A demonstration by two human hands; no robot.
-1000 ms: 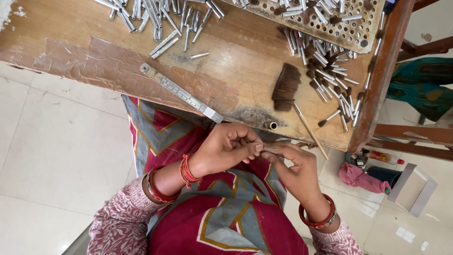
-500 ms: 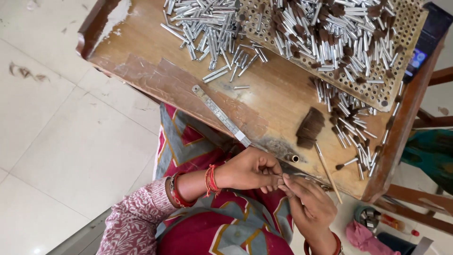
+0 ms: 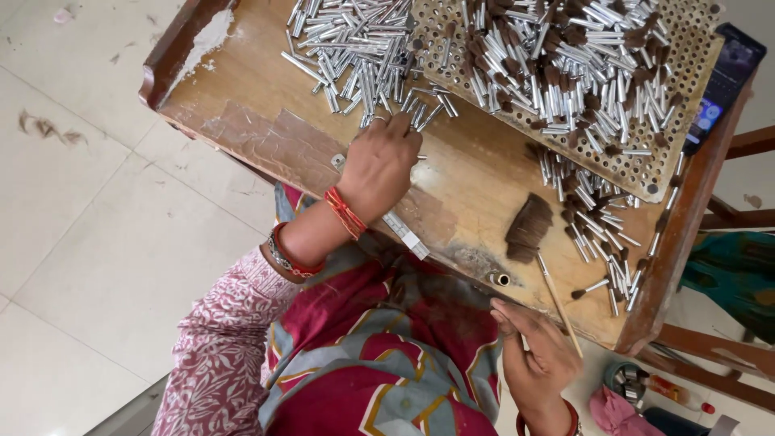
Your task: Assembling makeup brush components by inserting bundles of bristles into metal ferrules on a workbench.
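Up top, we see the tubes [image 3: 355, 48], a loose heap of short silver metal pieces lying on the far left part of the table [image 3: 242, 97]. Our left hand [image 3: 379, 161] reaches out over the table and rests at the near edge of that heap, fingers curled down onto the tubes; whether it pinches one we cannot tell, the fingertips are hidden. Red bangles and thread sit on that wrist. Just under the wrist lies a thin metal ruler [image 3: 404, 234], flat on the wood. Our right hand [image 3: 541, 355] stays low at the near table edge, fingers loosely curled with thumb toward fingertips; what it holds, if anything, is too small to tell. Just beside it a thin stick [image 3: 559, 305] lies slanted on the table, and a small ring [image 3: 502, 279] sits near its upper end. A brown hair tuft [image 3: 529, 228] lies mid-table. Right of it, filled tubes with brown tips [image 3: 601, 242] are scattered. Farther back a perforated tray [image 3: 678, 105] carries many more. A phone [image 3: 722, 81] lies at the far right edge.
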